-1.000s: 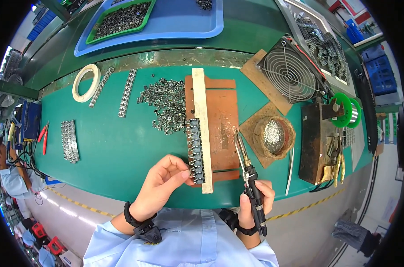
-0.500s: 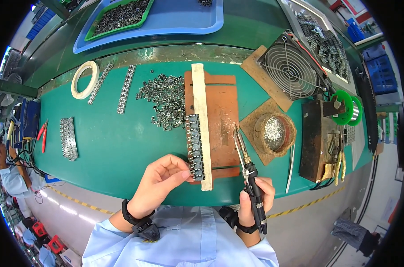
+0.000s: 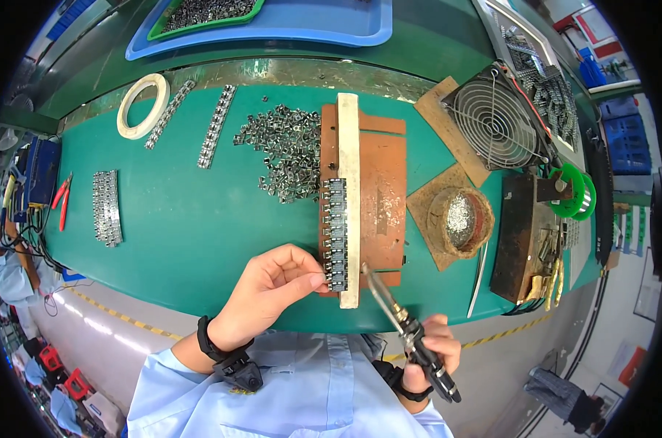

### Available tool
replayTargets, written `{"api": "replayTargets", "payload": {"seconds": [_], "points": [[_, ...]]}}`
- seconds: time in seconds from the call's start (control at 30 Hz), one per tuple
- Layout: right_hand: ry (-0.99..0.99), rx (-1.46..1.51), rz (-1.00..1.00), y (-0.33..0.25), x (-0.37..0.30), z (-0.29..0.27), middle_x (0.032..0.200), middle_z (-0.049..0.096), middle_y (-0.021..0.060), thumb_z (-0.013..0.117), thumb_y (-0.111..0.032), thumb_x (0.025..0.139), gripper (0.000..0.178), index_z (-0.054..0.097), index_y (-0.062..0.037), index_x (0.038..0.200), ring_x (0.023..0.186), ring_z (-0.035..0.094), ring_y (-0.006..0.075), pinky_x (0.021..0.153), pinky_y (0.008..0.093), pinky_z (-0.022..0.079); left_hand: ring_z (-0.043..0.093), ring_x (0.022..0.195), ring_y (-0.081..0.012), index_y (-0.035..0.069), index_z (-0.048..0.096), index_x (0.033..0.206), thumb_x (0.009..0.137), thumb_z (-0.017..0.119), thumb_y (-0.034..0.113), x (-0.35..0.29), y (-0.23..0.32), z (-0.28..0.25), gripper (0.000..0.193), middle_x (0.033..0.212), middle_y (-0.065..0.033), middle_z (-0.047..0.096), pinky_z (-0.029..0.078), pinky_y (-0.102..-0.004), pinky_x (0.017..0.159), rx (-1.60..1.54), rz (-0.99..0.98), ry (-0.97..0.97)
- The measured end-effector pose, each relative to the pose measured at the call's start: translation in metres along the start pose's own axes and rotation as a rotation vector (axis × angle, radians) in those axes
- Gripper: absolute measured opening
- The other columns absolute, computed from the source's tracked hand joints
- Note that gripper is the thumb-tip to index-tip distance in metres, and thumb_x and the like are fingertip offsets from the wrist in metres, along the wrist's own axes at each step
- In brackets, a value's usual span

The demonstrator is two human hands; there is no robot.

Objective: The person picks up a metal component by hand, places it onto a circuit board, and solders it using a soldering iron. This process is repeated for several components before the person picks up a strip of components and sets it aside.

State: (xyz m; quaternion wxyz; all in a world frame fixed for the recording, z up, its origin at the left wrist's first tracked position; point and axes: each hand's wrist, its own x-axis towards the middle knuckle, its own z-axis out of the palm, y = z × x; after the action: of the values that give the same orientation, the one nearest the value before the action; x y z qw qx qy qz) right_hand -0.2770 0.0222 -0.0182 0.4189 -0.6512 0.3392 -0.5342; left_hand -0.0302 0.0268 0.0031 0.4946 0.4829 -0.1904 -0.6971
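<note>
A strip of small black components (image 3: 335,233) with metal clips lies along the left side of a cream bar (image 3: 351,197), which rests lengthwise on a brown board (image 3: 380,219). My left hand (image 3: 276,288) is closed, its thumb and forefinger pinching at the near end of that strip; the exact contact is partly hidden by the fingertips. My right hand (image 3: 437,350) grips a black soldering iron (image 3: 413,332) with a thin tube along its tip. That tip points up and left, over the near part of the board, just right of the bar.
Loose metal clips (image 3: 291,157) are heaped left of the board. Farther left lie clip strips (image 3: 108,208), a tape roll (image 3: 123,125) and red pliers (image 3: 63,204). At right are a fan (image 3: 495,120), a round pot (image 3: 437,223), a metal box (image 3: 517,233) and a green solder-wire spool (image 3: 583,191).
The soldering iron's tip has come nearer to me and left, toward the bar, and the iron is more slanted. My left hand keeps its pinch. The whole view has shifted slightly.
</note>
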Motion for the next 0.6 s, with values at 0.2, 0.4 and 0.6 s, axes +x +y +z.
{"api": "replayTargets", "payload": {"seconds": [0.2, 0.4, 0.6], "points": [[-0.161, -0.097, 0.02, -0.012, 0.001, 0.004, 0.063, 0.051, 0.0044, 0.072, -0.033, 0.065, 0.041, 0.051, -0.0046, 0.085, 0.057, 0.047, 0.0159, 0.067, 0.0362, 0.033, 0.058, 0.079, -0.0124, 0.0, 0.052, 0.088, 0.084, 0.055, 0.004, -0.002, -0.001, -0.003, 0.007, 0.084, -0.006, 0.059, 0.046, -0.0247, 0.075, 0.001, 0.028, -0.009], [-0.155, -0.096, 0.042, -0.015, 0.01, 0.01, 0.064, 0.057, 0.0077, 0.077, -0.023, 0.059, 0.036, 0.061, -0.0055, 0.086, 0.054, 0.051, 0.0187, 0.06, 0.0324, 0.039, 0.058, 0.08, -0.0124, 0.0, 0.053, 0.087, 0.084, 0.055, 0.004, 0.0, 0.0, -0.002, 0.006, 0.085, -0.0059, 0.059, 0.045, -0.024, 0.076, -0.002, 0.008, -0.019], [-0.172, -0.102, 0.046, -0.015, 0.011, 0.011, 0.064, 0.057, 0.0079, 0.077, -0.022, 0.059, 0.035, 0.061, -0.0053, 0.085, 0.055, 0.052, 0.0192, 0.06, 0.0322, 0.039, 0.057, 0.081, -0.012, -0.001, 0.053, 0.087, 0.084, 0.055, 0.004, -0.001, 0.002, -0.002, 0.006, 0.085, -0.006, 0.059, 0.045, -0.0235, 0.076, -0.012, 0.017, -0.025]]}}
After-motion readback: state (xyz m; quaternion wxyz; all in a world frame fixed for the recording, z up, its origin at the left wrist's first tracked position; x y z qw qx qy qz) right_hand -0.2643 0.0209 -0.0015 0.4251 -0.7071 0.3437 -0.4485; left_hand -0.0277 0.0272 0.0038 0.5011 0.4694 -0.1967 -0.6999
